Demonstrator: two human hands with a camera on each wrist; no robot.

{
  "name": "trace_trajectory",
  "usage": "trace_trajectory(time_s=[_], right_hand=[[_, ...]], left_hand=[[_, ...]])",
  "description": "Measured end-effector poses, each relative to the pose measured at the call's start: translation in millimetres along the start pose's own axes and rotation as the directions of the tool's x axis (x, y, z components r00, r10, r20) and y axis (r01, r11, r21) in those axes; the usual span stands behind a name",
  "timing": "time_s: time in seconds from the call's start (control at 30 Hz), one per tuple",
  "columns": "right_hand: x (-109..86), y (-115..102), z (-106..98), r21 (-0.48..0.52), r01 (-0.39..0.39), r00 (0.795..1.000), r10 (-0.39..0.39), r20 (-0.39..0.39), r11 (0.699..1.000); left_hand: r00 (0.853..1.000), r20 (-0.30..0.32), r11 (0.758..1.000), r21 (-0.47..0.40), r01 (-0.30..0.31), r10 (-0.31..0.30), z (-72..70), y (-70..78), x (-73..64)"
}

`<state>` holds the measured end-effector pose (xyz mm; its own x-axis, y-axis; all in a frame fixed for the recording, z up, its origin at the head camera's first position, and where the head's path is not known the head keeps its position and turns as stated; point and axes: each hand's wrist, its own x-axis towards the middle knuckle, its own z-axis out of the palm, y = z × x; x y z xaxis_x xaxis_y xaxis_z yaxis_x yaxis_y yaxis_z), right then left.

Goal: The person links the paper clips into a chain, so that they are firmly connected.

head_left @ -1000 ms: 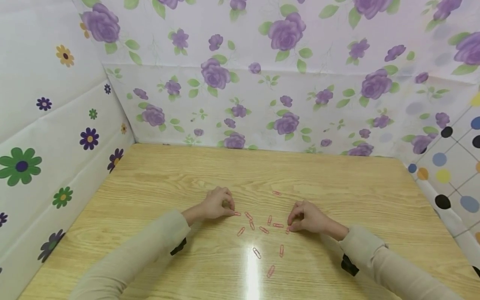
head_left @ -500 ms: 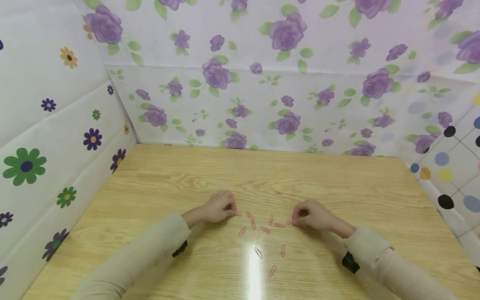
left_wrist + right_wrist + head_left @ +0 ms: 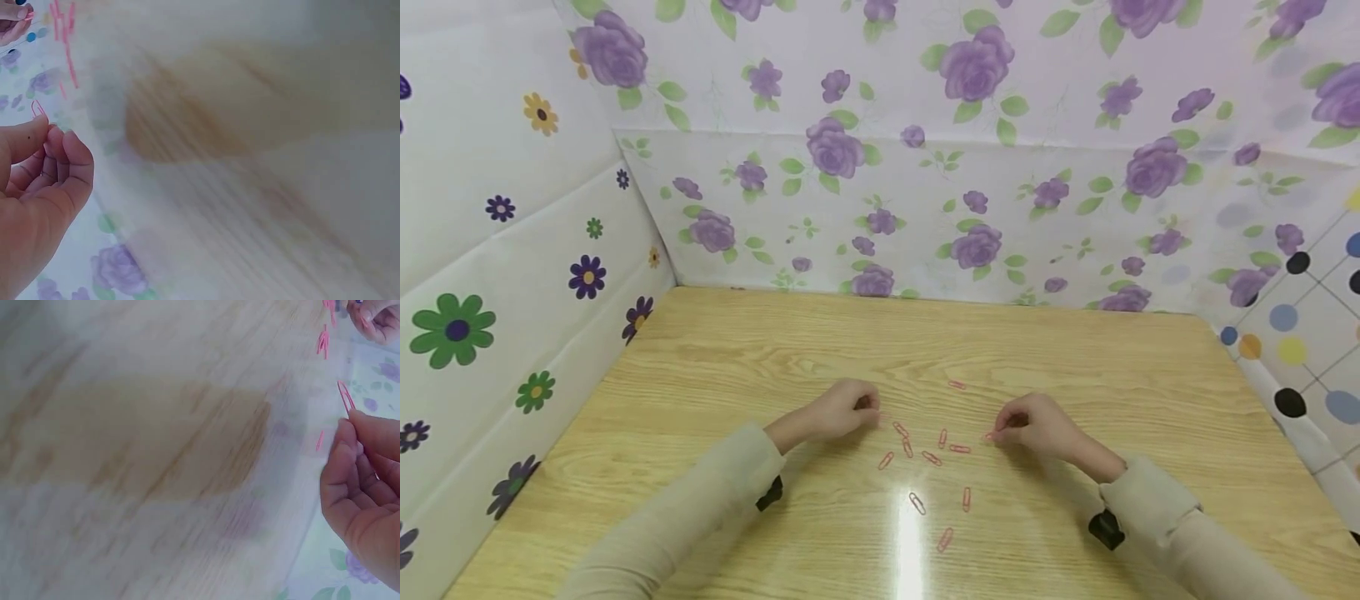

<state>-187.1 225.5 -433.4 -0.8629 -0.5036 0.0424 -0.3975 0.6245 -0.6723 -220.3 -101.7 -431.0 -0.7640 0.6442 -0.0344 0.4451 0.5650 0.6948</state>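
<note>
My left hand [image 3: 842, 408] pinches a pink paper clip [image 3: 39, 110] between thumb and fingertips, just above the table. In the right wrist view, another pink paper clip [image 3: 345, 397] stands up from the pinch of my right hand [image 3: 369, 469]. That hand is to the right of a loose group of pink paper clips in the head view. Between the two hands lie several of these, among them one paper clip [image 3: 931, 458] and a horizontal paper clip [image 3: 959, 449]. Farther back, a single paper clip [image 3: 957, 385] lies apart.
The wooden table [image 3: 760, 350] has a bright light reflection near its front. Nearer the front edge lie a few paper clips, such as one upright-lying paper clip [image 3: 966, 499]. A flowered cloth wall [image 3: 910, 217] borders the table at the back, with patterned cloths at both sides.
My right hand has lifted its paper clip and moved right and slightly back. The left hand has picked its paper clip up off the table, rising a little to the right.
</note>
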Motion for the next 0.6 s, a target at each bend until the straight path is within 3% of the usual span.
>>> trace_trajectory(time_s=[0.17, 0.3, 0.6], right_hand=[[-2.8, -5, -1, -0.049, 0.003, 0.996, -0.008, -0.086, 0.999], [-3.4, -9, 0, -0.033, -0.008, 0.991, 0.004, -0.135, 0.999], [-2.9, -15, 3, 0.14, -0.036, 0.968, 0.069, -0.24, 0.99]], left_hand=[[0.999, -0.03, 0.999, -0.03, -0.028, 0.027, -1.1, 9.6, 2.7], [0.997, -0.05, 0.995, -0.085, -0.06, 0.056, -1.7, 15.1, 3.9], [0.994, -0.101, 0.97, -0.232, -0.073, 0.05, 1.7, 20.5, 5.2]])
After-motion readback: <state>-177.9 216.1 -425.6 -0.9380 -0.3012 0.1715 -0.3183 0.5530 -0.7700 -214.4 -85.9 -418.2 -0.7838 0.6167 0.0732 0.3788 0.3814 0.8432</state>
